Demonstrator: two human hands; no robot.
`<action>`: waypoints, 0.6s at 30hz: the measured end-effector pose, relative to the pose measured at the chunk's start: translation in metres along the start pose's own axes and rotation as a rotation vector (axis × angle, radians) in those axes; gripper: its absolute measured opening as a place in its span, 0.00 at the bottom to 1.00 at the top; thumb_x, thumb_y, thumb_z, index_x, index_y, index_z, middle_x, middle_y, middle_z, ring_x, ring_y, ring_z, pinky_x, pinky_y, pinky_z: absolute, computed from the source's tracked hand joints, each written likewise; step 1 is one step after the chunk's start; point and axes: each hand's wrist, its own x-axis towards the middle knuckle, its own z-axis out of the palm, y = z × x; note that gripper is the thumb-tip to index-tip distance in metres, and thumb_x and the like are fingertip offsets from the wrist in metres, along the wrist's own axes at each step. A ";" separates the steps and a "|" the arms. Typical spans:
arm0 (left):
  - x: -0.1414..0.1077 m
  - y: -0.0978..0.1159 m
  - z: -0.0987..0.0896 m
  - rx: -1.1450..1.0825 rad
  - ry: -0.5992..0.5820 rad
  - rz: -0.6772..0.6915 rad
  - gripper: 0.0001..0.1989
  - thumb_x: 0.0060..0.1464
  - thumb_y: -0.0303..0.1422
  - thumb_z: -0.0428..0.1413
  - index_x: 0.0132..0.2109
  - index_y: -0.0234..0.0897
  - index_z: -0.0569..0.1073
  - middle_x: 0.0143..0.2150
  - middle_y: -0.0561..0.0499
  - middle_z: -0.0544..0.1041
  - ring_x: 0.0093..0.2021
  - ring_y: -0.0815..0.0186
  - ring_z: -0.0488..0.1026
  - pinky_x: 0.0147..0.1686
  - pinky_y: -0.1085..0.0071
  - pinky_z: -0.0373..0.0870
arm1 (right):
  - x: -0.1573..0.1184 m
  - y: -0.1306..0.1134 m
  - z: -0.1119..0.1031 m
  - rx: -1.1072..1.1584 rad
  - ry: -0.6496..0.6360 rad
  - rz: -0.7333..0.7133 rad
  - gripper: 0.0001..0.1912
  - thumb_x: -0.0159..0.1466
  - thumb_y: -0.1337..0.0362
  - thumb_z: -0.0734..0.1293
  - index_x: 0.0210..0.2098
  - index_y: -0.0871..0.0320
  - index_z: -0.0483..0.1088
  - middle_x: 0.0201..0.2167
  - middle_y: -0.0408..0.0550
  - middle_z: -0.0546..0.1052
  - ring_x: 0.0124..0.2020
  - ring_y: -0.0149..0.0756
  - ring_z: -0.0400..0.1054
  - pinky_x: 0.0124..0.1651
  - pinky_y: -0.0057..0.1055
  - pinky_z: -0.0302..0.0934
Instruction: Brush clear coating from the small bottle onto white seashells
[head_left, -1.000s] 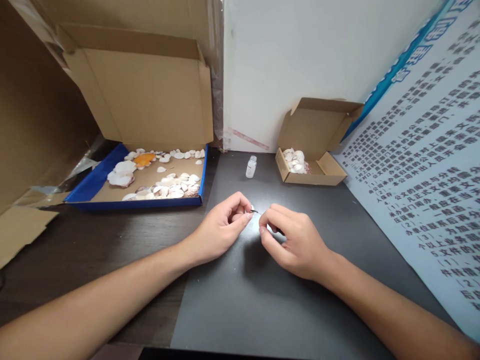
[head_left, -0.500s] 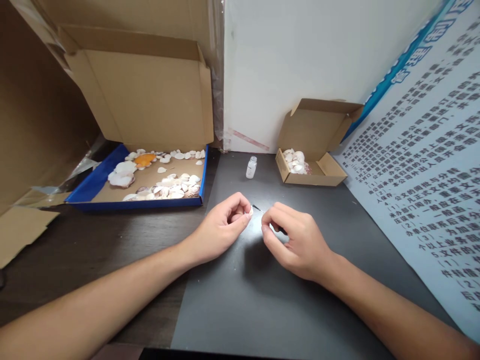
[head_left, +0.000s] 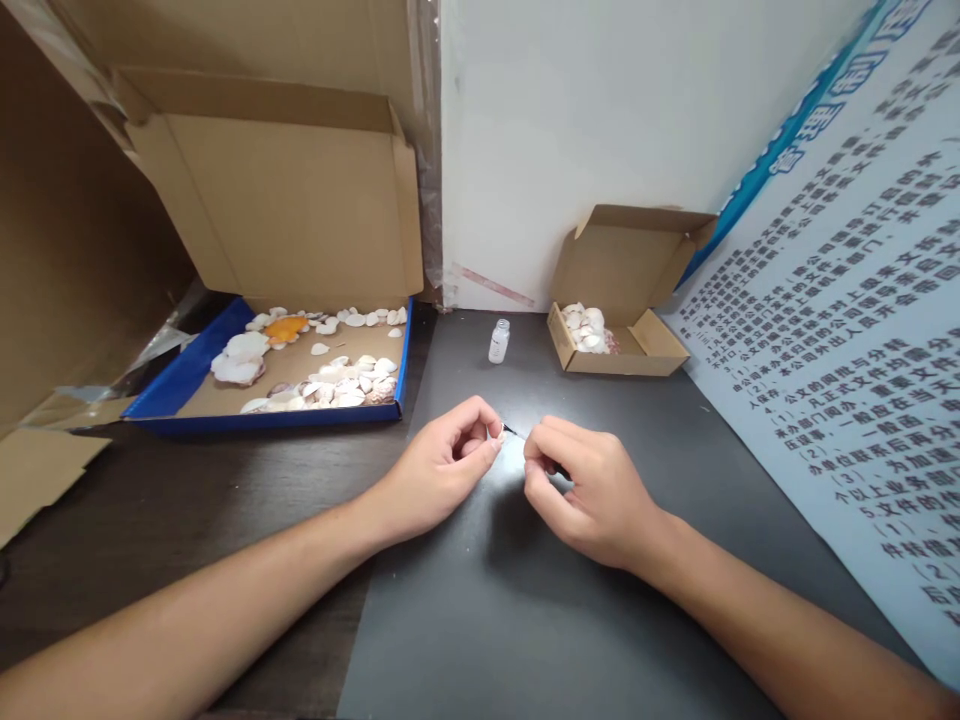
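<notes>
Between thumb and forefinger, my left hand [head_left: 450, 458] pinches a small whitish shell [head_left: 501, 434], mostly covered by the fingertips. My right hand [head_left: 589, 485] is closed on a thin brush [head_left: 513, 430] with a dark tip; its black handle shows partly inside the fingers. The brush tip points left and meets or nearly meets the shell. Both hands are above the dark grey mat [head_left: 465, 640]. Beyond them a small clear bottle [head_left: 499, 342] stands upright with its mouth uncovered.
An open blue-edged box [head_left: 262, 423] at the left holds many shells and an orange one [head_left: 286, 328]. A smaller open cardboard box [head_left: 630, 362] with white shells is at the back right. A printed sheet [head_left: 825, 380] slants along the right.
The brush tip has shifted slightly and lies closer against the shell. The whole view has moved a little; both hands keep their hold.
</notes>
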 end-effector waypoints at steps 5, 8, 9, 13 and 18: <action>0.000 0.002 0.001 -0.004 0.004 -0.012 0.06 0.62 0.35 0.50 0.37 0.38 0.64 0.26 0.59 0.55 0.27 0.70 0.52 0.27 0.72 0.52 | 0.001 0.001 -0.001 -0.008 0.022 0.023 0.07 0.58 0.70 0.59 0.24 0.57 0.58 0.21 0.40 0.63 0.22 0.29 0.54 0.27 0.28 0.47; 0.000 0.003 0.000 -0.007 0.013 -0.014 0.07 0.62 0.35 0.50 0.36 0.38 0.64 0.26 0.59 0.55 0.27 0.70 0.51 0.27 0.72 0.52 | 0.000 -0.001 -0.002 0.035 -0.005 -0.027 0.06 0.57 0.71 0.59 0.24 0.57 0.58 0.21 0.40 0.63 0.22 0.28 0.53 0.27 0.28 0.47; 0.001 0.003 0.000 -0.008 0.013 -0.016 0.07 0.62 0.35 0.50 0.36 0.38 0.64 0.26 0.59 0.56 0.27 0.70 0.51 0.27 0.72 0.52 | 0.000 -0.001 -0.002 0.052 -0.024 -0.053 0.06 0.56 0.71 0.59 0.24 0.57 0.58 0.21 0.40 0.63 0.22 0.28 0.53 0.27 0.27 0.47; 0.001 0.001 -0.001 -0.013 0.007 -0.021 0.05 0.62 0.34 0.50 0.37 0.38 0.64 0.26 0.59 0.56 0.27 0.70 0.51 0.28 0.72 0.52 | 0.000 -0.001 -0.001 0.075 -0.048 -0.099 0.06 0.55 0.72 0.59 0.24 0.57 0.57 0.20 0.39 0.62 0.21 0.28 0.51 0.26 0.27 0.46; 0.001 0.001 0.000 0.003 0.005 -0.027 0.06 0.62 0.34 0.50 0.36 0.38 0.64 0.25 0.60 0.54 0.27 0.70 0.51 0.27 0.72 0.52 | 0.000 0.002 -0.001 0.023 0.001 0.016 0.06 0.57 0.70 0.60 0.24 0.57 0.59 0.21 0.40 0.64 0.22 0.28 0.54 0.27 0.28 0.48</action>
